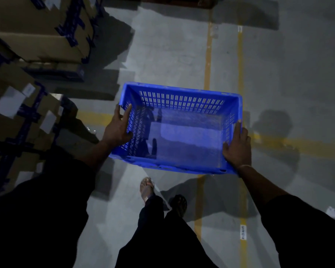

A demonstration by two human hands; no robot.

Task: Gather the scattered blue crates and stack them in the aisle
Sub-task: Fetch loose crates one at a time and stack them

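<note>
An empty blue crate [182, 99] with slotted walls is held in the air in front of me, above the grey floor. My left hand [118, 126] grips its left short wall, thumb outside and fingers over the rim. My right hand [237, 147] holds the right short wall near the near corner. No other blue crate is in view.
Stacked cardboard boxes [41, 35] with dark blue tape line the left side. Yellow floor lines [207, 60] run away from me and one crosses at the right. My feet [147, 188] in sandals are below the crate. Open concrete floor lies ahead and right.
</note>
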